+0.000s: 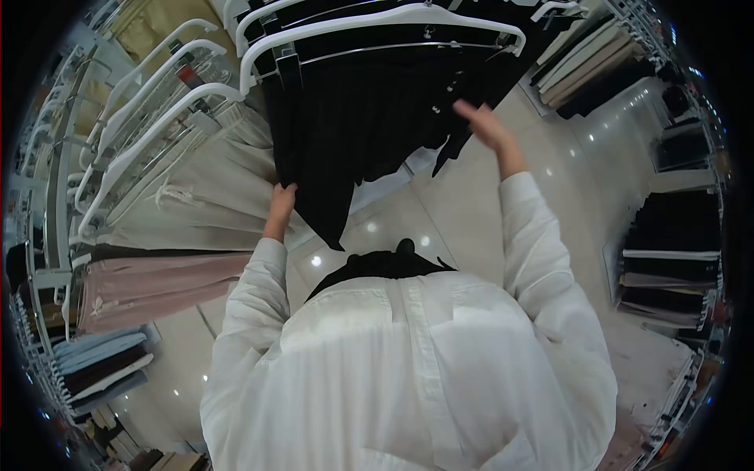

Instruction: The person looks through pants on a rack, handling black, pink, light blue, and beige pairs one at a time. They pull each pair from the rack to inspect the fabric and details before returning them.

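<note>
A black garment with several shiny buttons hangs by clips from a white hanger at the top centre. My left hand pinches its lower left edge, fingers closed on the cloth. Over on the right, my right hand is beside the garment's right edge, near the buttons; motion blurs its fingers, and whether it touches the cloth is unclear. Cream trousers with a drawstring hang just left of my left hand.
Pink trousers hang lower left, above folded clothes. More white hangers crowd the left rack. Dark garments and a row of clothes are on the right. Glossy floor tiles show below.
</note>
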The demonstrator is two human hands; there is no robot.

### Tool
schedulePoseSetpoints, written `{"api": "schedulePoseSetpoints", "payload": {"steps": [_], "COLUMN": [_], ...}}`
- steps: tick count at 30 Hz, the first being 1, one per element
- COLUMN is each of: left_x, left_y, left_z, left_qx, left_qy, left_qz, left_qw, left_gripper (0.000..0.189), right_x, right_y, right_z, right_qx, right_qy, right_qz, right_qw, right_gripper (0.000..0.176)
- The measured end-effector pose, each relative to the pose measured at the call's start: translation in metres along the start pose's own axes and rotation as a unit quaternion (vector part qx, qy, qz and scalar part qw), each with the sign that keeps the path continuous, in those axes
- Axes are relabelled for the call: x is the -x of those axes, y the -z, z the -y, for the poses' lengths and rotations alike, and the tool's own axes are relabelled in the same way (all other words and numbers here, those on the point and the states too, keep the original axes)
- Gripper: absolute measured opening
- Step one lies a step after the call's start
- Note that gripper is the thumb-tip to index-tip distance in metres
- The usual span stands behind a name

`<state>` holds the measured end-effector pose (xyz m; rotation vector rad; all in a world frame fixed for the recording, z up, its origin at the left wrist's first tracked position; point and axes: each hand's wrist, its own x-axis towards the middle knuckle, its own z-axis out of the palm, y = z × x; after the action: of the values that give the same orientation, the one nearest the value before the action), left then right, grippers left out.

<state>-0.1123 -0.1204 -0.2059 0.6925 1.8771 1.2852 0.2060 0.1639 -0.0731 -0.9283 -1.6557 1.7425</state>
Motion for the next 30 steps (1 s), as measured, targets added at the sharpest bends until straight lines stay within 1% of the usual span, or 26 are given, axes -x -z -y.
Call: {"api": "schedulePoseSetpoints", "payload": {"steps": [1,2,3,5,6,8,9,11,12,13,14,15,16,17,18,20,21,22,23,24,25,26,27,28,29,30], "left_x": [0.001,0.003,0.006,0.008,0.008,0.007,0.005,0.000,-0.002,-0.002,0.000,0.016,0.036,0.049,0.060,0.071,0.073,0.074,0.077,0.085,0.095,0.103,0.111,0.119,0.125,0.130], "left_y": [-0.003,-0.005,-0.007,-0.009,-0.009,-0.008,-0.006,-0.001,-0.002,-0.004,-0.004,-0.009,-0.024,-0.039,-0.054,-0.082,-0.096,-0.109,-0.121,-0.126,-0.126,-0.128,-0.134,-0.138,-0.138,-0.135], "left_z": [-0.001,-0.002,-0.002,-0.002,-0.002,0.000,0.006,0.028,0.048,0.074,0.086,0.079,0.064,0.049,0.037,0.023,0.020,0.017,0.013,-0.008,-0.045,-0.070,-0.078,-0.084,-0.089,-0.096], "left_qx": [0.022,0.043,0.040,0.049,0.046,0.034,0.031,-0.034,-0.037,0.018,0.072,0.072,0.070,0.062,0.054,0.111,0.109,0.079,0.049,0.047,-0.039,-0.124,-0.126,-0.011,0.105,0.104], "left_qy": [0.024,0.050,0.054,0.049,0.051,0.028,0.030,-0.030,-0.031,0.059,0.147,0.206,0.266,0.263,0.257,0.234,0.235,0.225,0.211,0.212,0.154,0.091,0.089,0.052,0.015,0.013], "left_qz": [-0.009,-0.018,-0.009,-0.012,-0.006,0.016,0.020,0.031,0.037,-0.014,-0.065,-0.001,0.063,0.176,0.287,0.417,0.429,0.513,0.593,0.601,0.684,0.751,0.754,0.770,0.773,0.773], "left_qw": [0.999,0.998,0.998,0.997,0.998,0.999,0.999,0.998,0.998,0.998,0.984,0.976,0.959,0.947,0.921,0.871,0.866,0.824,0.775,0.769,0.712,0.642,0.638,0.636,0.626,0.626], "left_gripper": [0.036,0.038,0.038,0.038,0.038,0.037,0.037,0.037,0.037,0.039,0.040,0.042,0.043,0.046,0.049,0.055,0.055,0.060,0.064,0.064,0.064,0.064,0.064,0.063,0.062,0.062], "right_x": [0.010,0.014,0.023,0.045,0.061,0.090,0.096,0.111,0.120,0.128,0.135,0.140,0.148,0.158,0.168,0.183,0.189,0.194,0.197,0.200,0.200,0.199,0.200,0.203,0.208,0.211], "right_y": [-0.012,-0.019,-0.027,-0.033,-0.037,-0.042,-0.044,-0.049,-0.055,-0.062,-0.068,-0.072,-0.075,-0.080,-0.087,-0.107,-0.117,-0.111,-0.100,-0.093,-0.088,-0.083,-0.080,-0.077,-0.075,-0.074], "right_z": [-0.011,-0.043,-0.070,-0.126,-0.141,-0.160,-0.168,-0.179,-0.176,-0.161,-0.144,-0.128,-0.112,-0.095,-0.073,-0.020,0.006,0.011,0.013,0.016,0.024,0.034,0.040,0.039,0.035,0.028], "right_qx": [0.095,0.097,0.090,0.139,0.137,0.166,0.164,0.126,0.123,0.030,-0.061,-0.064,-0.077,-0.092,-0.096,-0.227,-0.256,-0.253,-0.277,-0.299,-0.297,-0.354,-0.409,-0.408,-0.422,-0.434], "right_qy": [-0.031,-0.033,-0.040,-0.112,-0.116,-0.233,-0.236,-0.234,-0.236,-0.205,-0.169,-0.166,-0.202,-0.240,-0.241,-0.131,-0.083,-0.082,-0.034,0.015,0.017,0.049,0.081,0.085,0.079,0.071], "right_qz": [0.023,0.039,0.027,0.005,-0.001,-0.015,-0.018,-0.084,-0.090,-0.090,-0.090,-0.100,-0.075,-0.052,-0.065,-0.062,-0.104,-0.116,-0.172,-0.226,-0.236,-0.187,-0.135,-0.138,-0.096,-0.051], "right_qw": [0.995,0.994,0.995,0.984,0.984,0.958,0.958,0.960,0.960,0.974,0.980,0.979,0.973,0.965,0.964,0.963,0.958,0.957,0.945,0.927,0.925,0.915,0.899,0.899,0.898,0.896], "right_gripper": [0.065,0.068,0.059,0.045,0.045,0.037,0.037,0.033,0.033,0.032,0.032,0.032,0.030,0.029,0.029,0.027,0.027,0.027,0.029,0.032,0.032,0.037,0.044,0.044,0.050,0.056]}}
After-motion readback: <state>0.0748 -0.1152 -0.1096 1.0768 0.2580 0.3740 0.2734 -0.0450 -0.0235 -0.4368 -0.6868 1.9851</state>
